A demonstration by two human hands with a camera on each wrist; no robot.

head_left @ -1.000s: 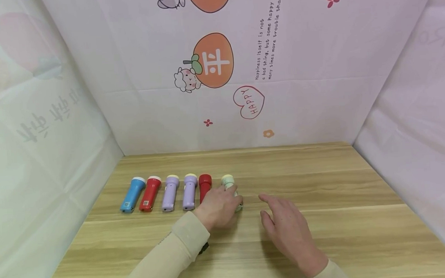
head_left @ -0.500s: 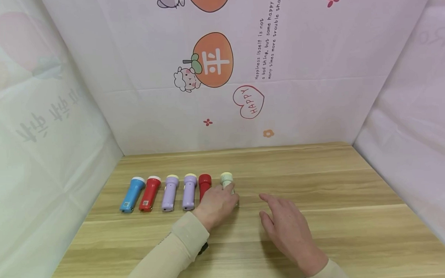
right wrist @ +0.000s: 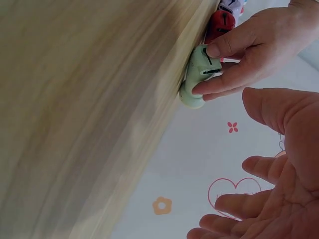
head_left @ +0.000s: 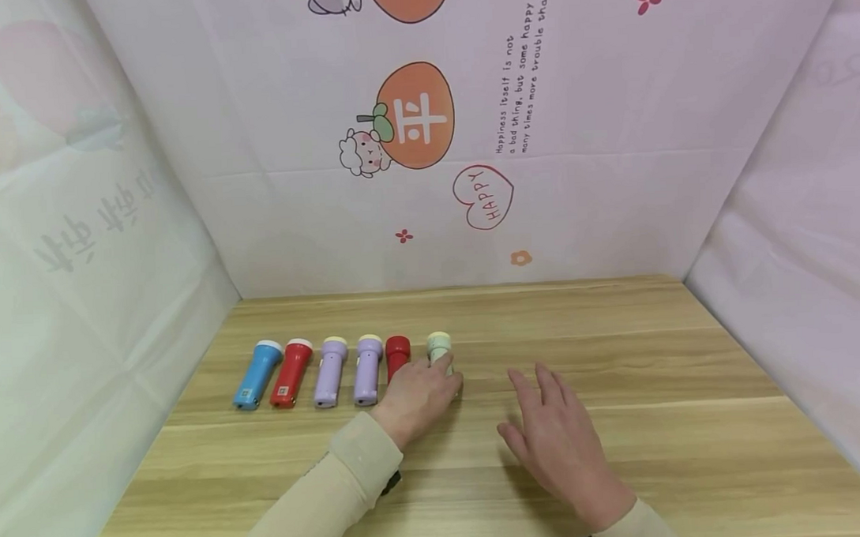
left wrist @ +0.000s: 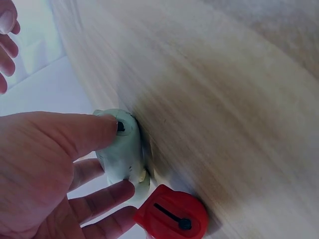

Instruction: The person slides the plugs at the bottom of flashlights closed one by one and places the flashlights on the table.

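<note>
A pale green flashlight [head_left: 439, 343] lies on the table with its head toward the back wall. My left hand [head_left: 416, 395] holds it from above and hides most of its body. In the left wrist view the thumb touches the tail end of the green flashlight [left wrist: 122, 154], with the fingers along its side. Close to its left lies a dark red flashlight [head_left: 397, 355], partly covered by that hand. My right hand [head_left: 560, 446] hovers palm down to the right, its fingers spread and holding nothing.
Further left in the row lie two purple flashlights [head_left: 328, 375], a red flashlight [head_left: 291, 374] with a white rim and a blue flashlight [head_left: 257, 376]. White printed cloth [head_left: 585, 216] walls the wooden table [head_left: 661, 355] at the back and both sides.
The green flashlight has shifted slightly left and toward the back, and its body lies straighter. My left hand went with it. The right hand's fingers have spread and lifted a little.
</note>
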